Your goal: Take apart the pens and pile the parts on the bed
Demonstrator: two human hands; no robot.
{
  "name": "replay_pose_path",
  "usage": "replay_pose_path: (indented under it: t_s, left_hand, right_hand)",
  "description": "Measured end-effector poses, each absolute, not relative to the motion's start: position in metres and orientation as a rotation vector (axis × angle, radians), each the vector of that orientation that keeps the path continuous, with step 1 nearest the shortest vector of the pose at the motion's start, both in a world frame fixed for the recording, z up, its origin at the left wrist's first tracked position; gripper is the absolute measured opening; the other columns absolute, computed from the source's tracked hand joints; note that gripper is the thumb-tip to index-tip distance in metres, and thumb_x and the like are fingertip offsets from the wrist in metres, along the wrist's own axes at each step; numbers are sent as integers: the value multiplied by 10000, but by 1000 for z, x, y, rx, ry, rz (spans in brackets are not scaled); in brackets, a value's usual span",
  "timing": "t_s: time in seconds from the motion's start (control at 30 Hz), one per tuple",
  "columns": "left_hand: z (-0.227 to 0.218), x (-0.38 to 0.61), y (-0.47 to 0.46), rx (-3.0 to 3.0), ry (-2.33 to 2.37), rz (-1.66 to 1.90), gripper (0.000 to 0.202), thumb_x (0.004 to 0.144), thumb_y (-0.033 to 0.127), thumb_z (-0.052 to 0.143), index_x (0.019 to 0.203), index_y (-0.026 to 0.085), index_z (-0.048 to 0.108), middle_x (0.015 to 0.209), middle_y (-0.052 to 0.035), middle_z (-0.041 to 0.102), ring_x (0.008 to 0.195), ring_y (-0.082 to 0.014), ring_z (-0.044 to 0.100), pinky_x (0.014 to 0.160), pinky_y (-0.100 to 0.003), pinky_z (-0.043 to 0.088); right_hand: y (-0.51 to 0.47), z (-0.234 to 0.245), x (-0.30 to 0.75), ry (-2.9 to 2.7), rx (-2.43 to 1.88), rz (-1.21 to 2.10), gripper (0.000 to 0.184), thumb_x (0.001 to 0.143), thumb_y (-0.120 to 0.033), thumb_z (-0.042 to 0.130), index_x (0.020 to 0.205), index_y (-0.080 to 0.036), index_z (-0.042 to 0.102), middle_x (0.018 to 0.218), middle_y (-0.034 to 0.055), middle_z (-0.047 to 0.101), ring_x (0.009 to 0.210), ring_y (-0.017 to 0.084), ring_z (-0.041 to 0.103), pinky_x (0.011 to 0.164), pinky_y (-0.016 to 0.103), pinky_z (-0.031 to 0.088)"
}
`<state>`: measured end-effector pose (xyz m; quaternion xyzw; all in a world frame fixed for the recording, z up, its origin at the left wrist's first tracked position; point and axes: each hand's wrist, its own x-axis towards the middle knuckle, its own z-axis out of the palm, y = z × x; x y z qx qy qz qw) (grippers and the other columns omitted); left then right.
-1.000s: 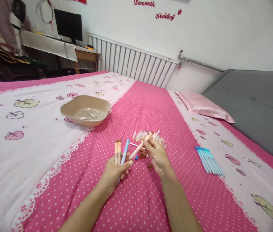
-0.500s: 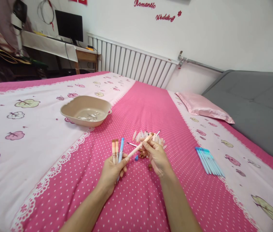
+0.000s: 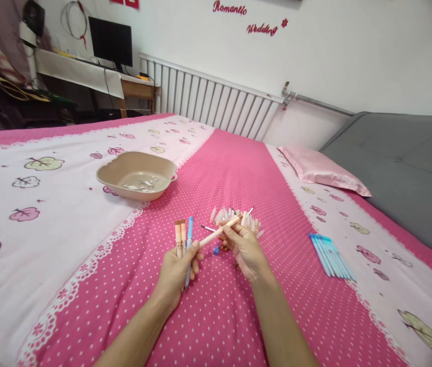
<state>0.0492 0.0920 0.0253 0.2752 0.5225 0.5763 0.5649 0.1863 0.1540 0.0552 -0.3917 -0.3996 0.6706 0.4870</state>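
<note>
My left hand [image 3: 180, 267] is closed around several pens: two cream ones with brown tops [image 3: 180, 237] and a blue pen [image 3: 189, 234] stand upright from it. A pale pink pen with a brown end [image 3: 212, 236] slants between both hands. Its lower end sits at my left thumb and forefinger, while my right hand [image 3: 244, 250] pinches it near the upper end. Beyond my right fingers lies a pile of pale pink and white pen parts [image 3: 254, 224], with dark thin refills sticking out. A small blue cap [image 3: 216, 250] rests beside the pile, and small brown pieces are partly hidden by my right hand.
A row of light blue pens [image 3: 330, 256] lies on the bed at right. A beige basin [image 3: 135, 193] holding small white pieces stands at left. Farther back are a pink pillow [image 3: 325, 171], a grey headboard [image 3: 399, 168], a metal railing [image 3: 208, 97] and a desk with a monitor [image 3: 111, 43].
My left hand and its upright pens have shifted slightly left. The slanted pen has tilted a little flatter, and my right hand has moved slightly down with it.
</note>
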Motion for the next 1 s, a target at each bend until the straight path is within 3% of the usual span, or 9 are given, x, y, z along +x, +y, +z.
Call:
replay_pose_path:
  t_s: [0.2,0.37,0.47,0.63,0.83,1.0]
  left_hand:
    - [28,48,94,553,1195,1383,394,658,479,636,674,88,592,489,1,582,302,-20,410,304,-122,278]
    - [26,47,94,595,1183,1367,383,663,471,639,663,92,580,422,22,536,294,-22,394,303,-121,265]
    - [26,47,92,616,1203,1352,368,627,455,677,642,111,547,354,52,473,288,-29,377,297,-120,248]
    - [27,48,90,608,1206,1354,389,582,424,720,780,128,563,360,78,470,293,-30,366,299,-117,247]
    - [25,48,91,648,1212,1312,387,642,476,657,622,101,566,338,47,457,282,-30,371,296,-125,253]
    - [27,47,93,533,1185,1363,398,645,493,643,625,102,573,426,23,532,300,-25,409,306,-122,297]
  right_hand:
    - [154,56,186,-952,-871,1686,276,609,-243,728,865,-184,644,821,-5,612,672,55,525,534,132,405]
    - [151,61,186,-939,-849,1703,275,620,-249,723,861,-187,607,879,1,615,658,59,525,533,147,433]
    - [151,61,185,-911,-917,1688,298,606,-296,738,837,-170,599,813,0,611,655,73,545,507,153,442]
    - [154,56,184,-875,-1038,1570,308,538,-298,782,718,-135,592,583,-31,571,488,48,508,451,144,427]
    - [155,56,185,-863,-1002,1536,300,531,-234,784,779,-139,644,665,-20,612,584,62,572,528,140,473]
    - [157,60,192,-791,-888,1580,295,564,-149,750,839,-159,644,777,-7,649,663,75,595,573,150,502]
